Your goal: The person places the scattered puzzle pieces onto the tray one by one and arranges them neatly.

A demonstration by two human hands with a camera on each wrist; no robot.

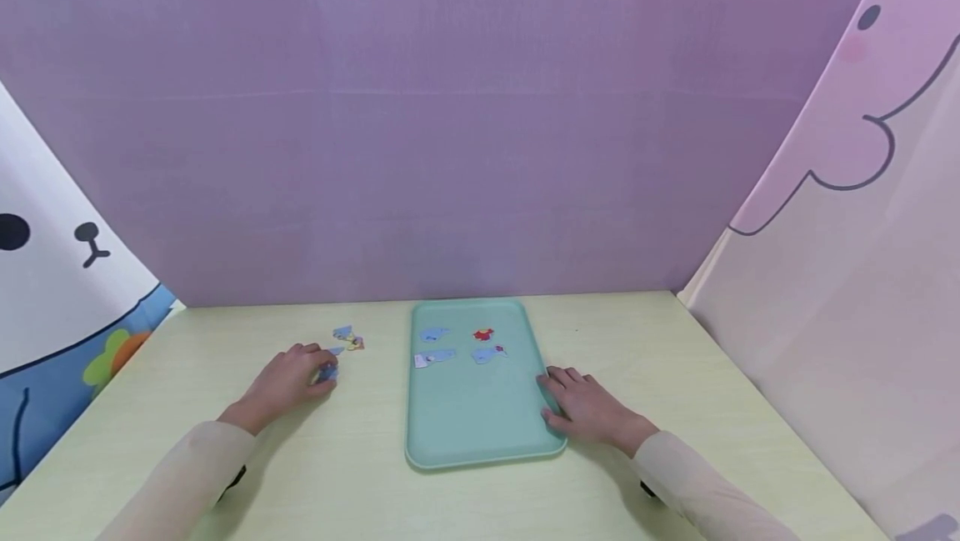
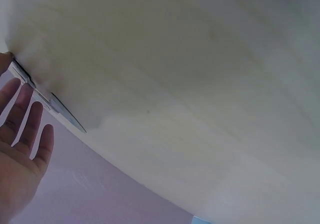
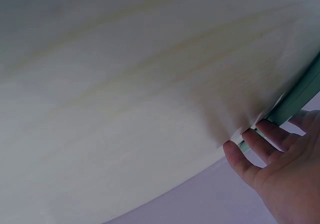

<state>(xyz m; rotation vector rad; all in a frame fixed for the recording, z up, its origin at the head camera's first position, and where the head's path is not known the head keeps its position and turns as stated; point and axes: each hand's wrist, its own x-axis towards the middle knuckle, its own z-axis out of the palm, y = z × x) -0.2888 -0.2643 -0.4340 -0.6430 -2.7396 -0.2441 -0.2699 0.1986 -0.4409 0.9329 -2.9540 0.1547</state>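
My left hand [image 1: 288, 383] is low over the table, left of the tray, its fingertips and thumb at a small flat blue printed piece [image 1: 327, 373]. Its fingers look spread in the left wrist view, with flat pieces [image 2: 55, 104] seen nearly edge-on at the tips. Just beyond lie more pieces, one blue [image 1: 342, 332] and one multicoloured [image 1: 355, 343]. My right hand [image 1: 592, 412] rests against the right side of the pale green tray [image 1: 480, 433], fingertips and thumb at its rim. On the tray are several flat cut-outs, including a red one [image 1: 483, 334] and a blue one [image 1: 433, 334].
Everything stands on a light wooden table [image 1: 360, 474]. A purple panel [image 1: 480, 124] rises behind it. Printed side panels, one with a bear-like figure [image 1: 60, 274] and one pink and white [image 1: 840, 291], border the left and right.
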